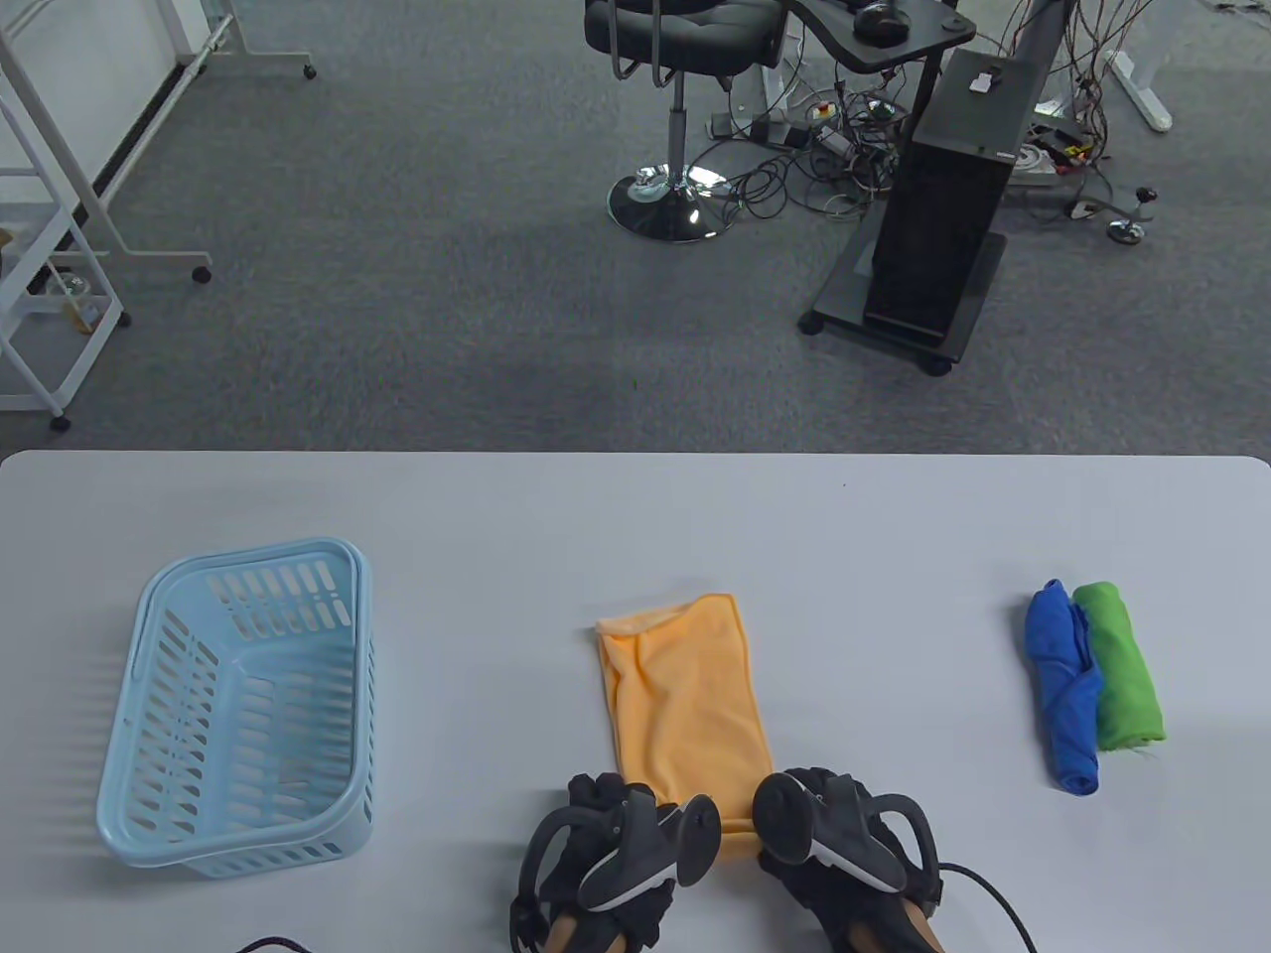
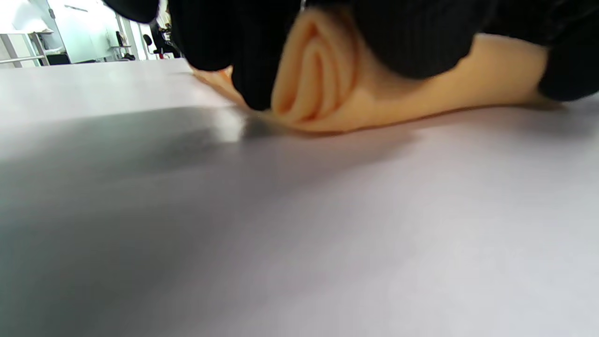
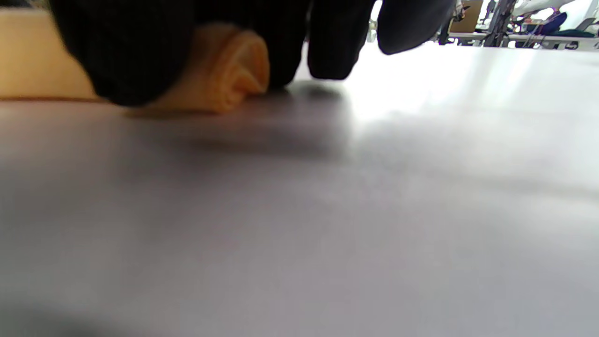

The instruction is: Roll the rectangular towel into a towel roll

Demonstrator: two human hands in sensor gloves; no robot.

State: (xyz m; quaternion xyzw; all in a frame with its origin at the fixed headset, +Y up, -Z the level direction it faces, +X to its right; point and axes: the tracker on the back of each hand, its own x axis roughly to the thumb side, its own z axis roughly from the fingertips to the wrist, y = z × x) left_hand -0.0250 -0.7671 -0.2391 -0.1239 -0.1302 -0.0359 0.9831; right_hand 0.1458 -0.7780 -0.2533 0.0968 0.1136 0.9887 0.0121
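Table view: orange towel (image 1: 687,695) lies lower center of the table (image 1: 635,516), near end curled into a small roll. Left hand (image 1: 606,844) and right hand (image 1: 844,834) both press their fingers onto that roll, side by side.

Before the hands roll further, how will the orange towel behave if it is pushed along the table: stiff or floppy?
Probably floppy: the orange towel lies flat with soft wrinkles, and its near end curls in loose layers under the left hand and right hand. It looks light, so it may slide or bunch on the smooth table. The started roll may loosen if released.
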